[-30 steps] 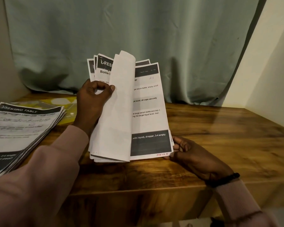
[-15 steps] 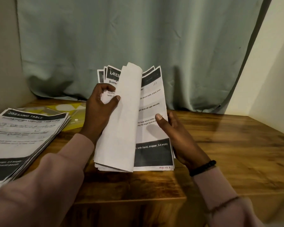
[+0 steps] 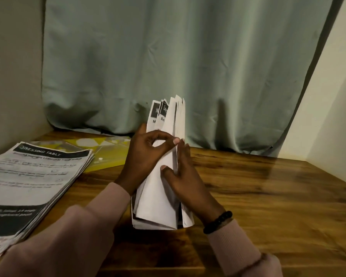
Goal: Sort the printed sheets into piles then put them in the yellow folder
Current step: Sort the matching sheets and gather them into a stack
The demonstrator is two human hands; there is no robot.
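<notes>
While both hands' fingers clasp upright sheets point(image 3: 164, 196), wooden table point(image 3: 268, 196) meets green curtain point(image 3: 188, 56) — dim corner.

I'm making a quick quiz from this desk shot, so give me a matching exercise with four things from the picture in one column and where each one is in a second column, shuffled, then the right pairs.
Things
1. yellow folder
2. held bundle of sheets
3. sorted pile of sheets
4. curtain

Places
A. hanging behind the table
B. upright between the left hand and right hand
C. flat on the table's left side, topmost
D. flat on the table, partly under the pile

Pairs: 1-D, 2-B, 3-C, 4-A
</notes>
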